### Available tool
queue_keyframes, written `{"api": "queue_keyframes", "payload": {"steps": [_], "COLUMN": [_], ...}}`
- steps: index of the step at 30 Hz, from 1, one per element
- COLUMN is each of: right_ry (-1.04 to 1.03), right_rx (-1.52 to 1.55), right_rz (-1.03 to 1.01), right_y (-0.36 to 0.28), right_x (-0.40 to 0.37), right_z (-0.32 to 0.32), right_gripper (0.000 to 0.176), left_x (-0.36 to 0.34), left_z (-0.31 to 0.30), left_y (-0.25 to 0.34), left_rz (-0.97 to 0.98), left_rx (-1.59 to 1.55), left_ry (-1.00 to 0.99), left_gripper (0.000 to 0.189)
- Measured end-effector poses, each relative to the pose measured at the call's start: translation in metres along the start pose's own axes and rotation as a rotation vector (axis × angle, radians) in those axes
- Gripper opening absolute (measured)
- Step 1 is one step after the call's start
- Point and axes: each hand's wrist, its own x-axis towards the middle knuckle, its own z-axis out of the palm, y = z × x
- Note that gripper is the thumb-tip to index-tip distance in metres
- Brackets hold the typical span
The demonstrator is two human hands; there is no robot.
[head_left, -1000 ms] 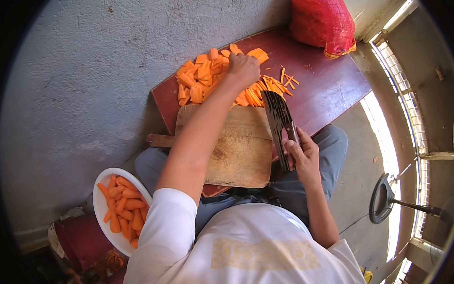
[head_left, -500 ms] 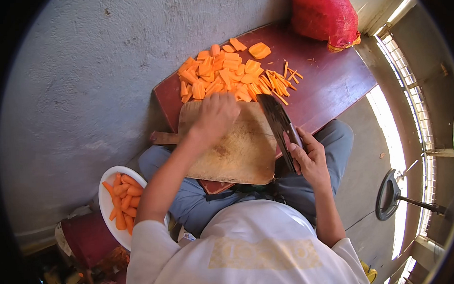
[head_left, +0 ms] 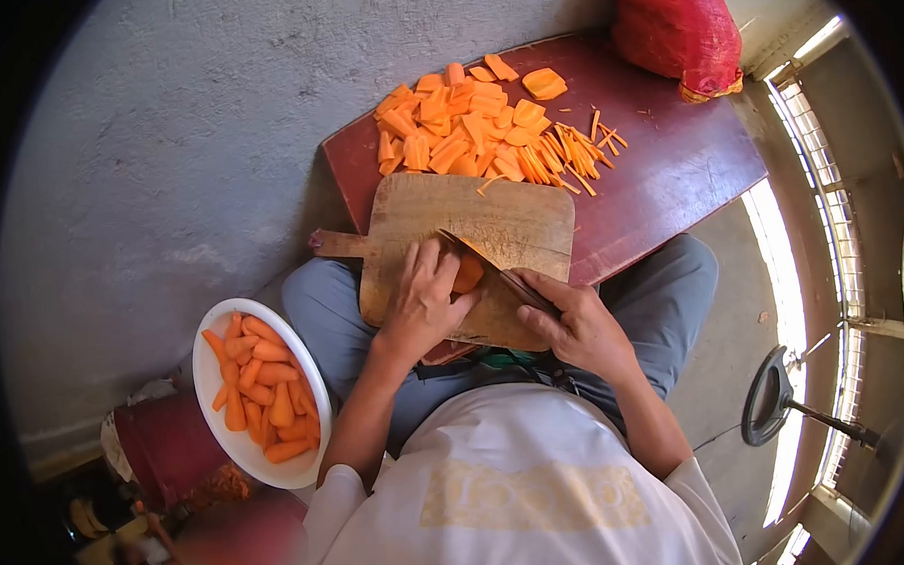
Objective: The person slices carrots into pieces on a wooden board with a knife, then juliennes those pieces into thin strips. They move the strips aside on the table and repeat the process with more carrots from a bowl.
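Observation:
A wooden cutting board (head_left: 410, 206) lies across the lap, its handle pointing left. On it my left hand (head_left: 426, 293) is closed on a piece of carrot (head_left: 468, 273), fingers curled over its left side. My right hand (head_left: 578, 323) grips the handle of a knife (head_left: 493, 264), whose blade stands edge-down against the right side of the carrot piece. Beyond the board, sliced carrot pieces (head_left: 456, 118) are heaped on the dark red table, with thin carrot sticks (head_left: 567, 157) at the right end of the heap.
A white basin (head_left: 321, 402) of whole peeled carrots (head_left: 261, 374) stands at the left. The red table (head_left: 677, 155) reaches back to the grey wall, with a red mesh sack (head_left: 677, 36) at its far right. A round dark object on a rod (head_left: 770, 396) is at the right.
My left hand has come back from the carrot heap to the board and now holds a carrot piece. The knife has moved from the board's right edge onto the carrot. The view has shifted slightly.

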Motion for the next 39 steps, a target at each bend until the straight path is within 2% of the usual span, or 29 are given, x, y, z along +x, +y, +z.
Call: {"api": "queue_keyframes", "payload": {"steps": [2, 5, 15, 23, 24, 27, 29, 32, 39], "right_ry": [-0.003, -0.034, -0.154, -0.095, -0.090, -0.128, -0.134, -0.123, -0.112], "right_rx": [-0.031, -0.111, -0.377, -0.354, -0.351, -0.378, -0.373, -0.391, -0.374], "right_rz": [-0.020, 0.004, 0.081, -0.084, -0.095, 0.064, 0.034, -0.016, 0.075], "right_y": [0.002, -0.002, -0.046, -0.012, -0.014, -0.039, -0.032, -0.019, -0.034], "right_x": [0.003, -0.002, -0.038, 0.012, 0.014, -0.003, -0.001, 0.015, -0.020], "right_z": [0.003, 0.006, -0.008, 0.023, 0.022, 0.009, 0.015, 0.023, 0.006], "right_gripper": [0.050, 0.051, 0.055, 0.055, 0.055, 0.046, 0.049, 0.053, 0.053], "left_x": [-0.007, -0.013, -0.011, -0.020, -0.018, -0.016, -0.014, -0.017, -0.018], "left_z": [-0.003, 0.005, 0.011, 0.010, 0.009, 0.011, 0.012, 0.009, 0.016], "left_y": [0.002, 0.001, 0.000, -0.006, -0.006, 0.000, 0.001, -0.004, -0.001], "left_rz": [-0.014, -0.069, -0.050, -0.053, -0.038, -0.023, -0.012, -0.084, -0.040], "left_rx": [-0.017, -0.032, -0.080, -0.041, -0.063, -0.111, -0.103, -0.038, -0.099], "left_ry": [-0.035, 0.035, 0.067, 0.004, 0.052, 0.168, 0.211, 0.107, 0.186], "left_gripper": [0.052, 0.051, 0.042, 0.033, 0.031, 0.025, 0.022, 0.022, 0.037]}}
